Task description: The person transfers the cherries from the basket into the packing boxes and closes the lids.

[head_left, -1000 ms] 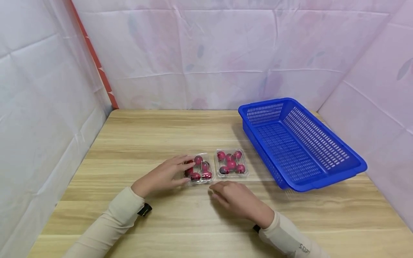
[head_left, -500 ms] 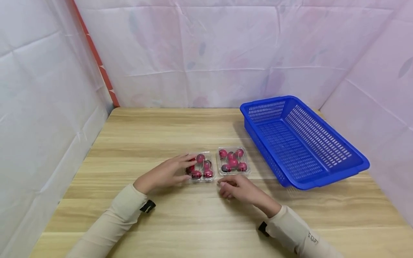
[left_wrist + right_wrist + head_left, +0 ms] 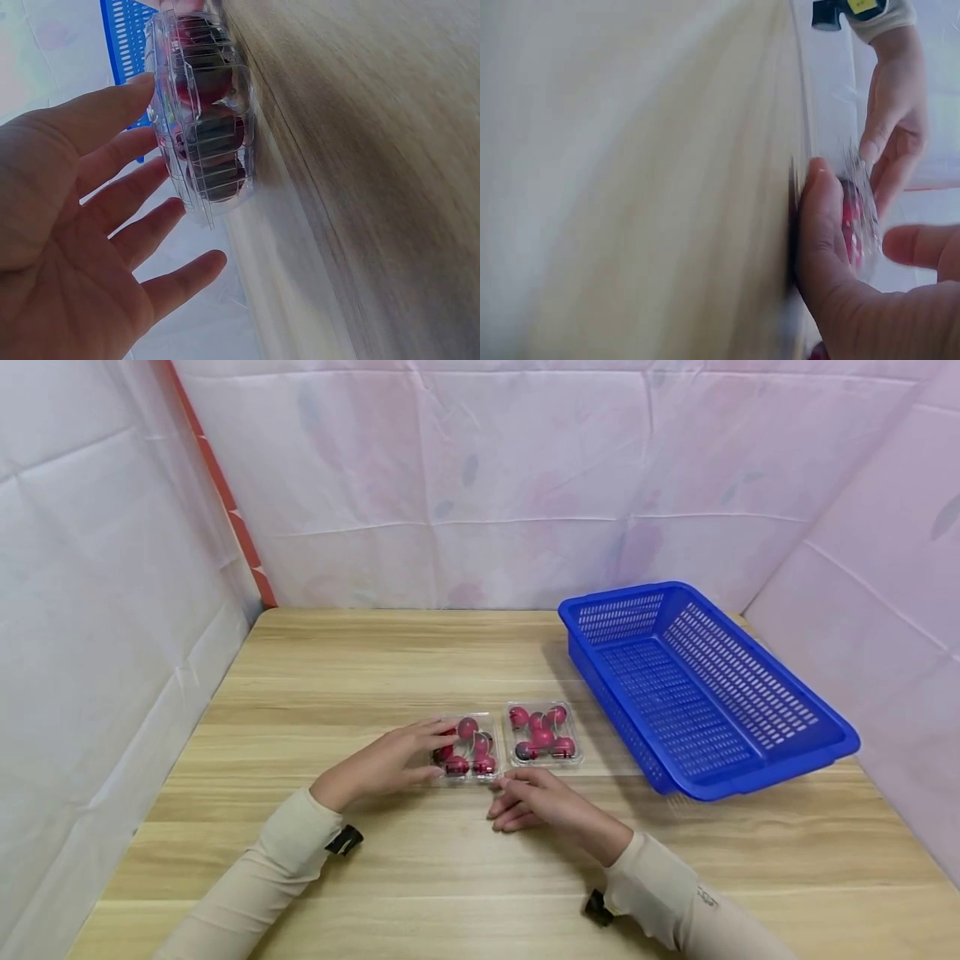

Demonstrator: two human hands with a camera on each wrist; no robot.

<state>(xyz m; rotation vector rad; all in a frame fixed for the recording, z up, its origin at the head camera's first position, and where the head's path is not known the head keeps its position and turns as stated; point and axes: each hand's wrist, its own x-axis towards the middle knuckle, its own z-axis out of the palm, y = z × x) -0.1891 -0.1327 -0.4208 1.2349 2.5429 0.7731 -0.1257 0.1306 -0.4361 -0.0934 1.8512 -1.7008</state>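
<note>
Two clear plastic clamshell boxes of dark red cherries lie side by side on the wooden table in the head view. My left hand (image 3: 382, 767) is at the left side of the left clamshell box (image 3: 480, 745). Its fingers reach over the lid, spread and nearly straight; the left wrist view shows the fingertips (image 3: 177, 207) against the plastic. Close to that box's front right corner is my right hand (image 3: 543, 802), its fingers loosely bent with nothing between them. Whether it touches the box, I cannot tell. The right clamshell box (image 3: 542, 737) lies untouched beyond my right hand.
A blue plastic basket (image 3: 611, 697) with slotted sides stands at the right of the table (image 3: 360, 668), its near end angled to the right. White and pink cloth (image 3: 525, 485) hangs behind the table and along both sides.
My right hand first shifted right with its fingers curling, then moved back left to the left box's corner and loosened its fingers. The left hand and both boxes stay in place.
</note>
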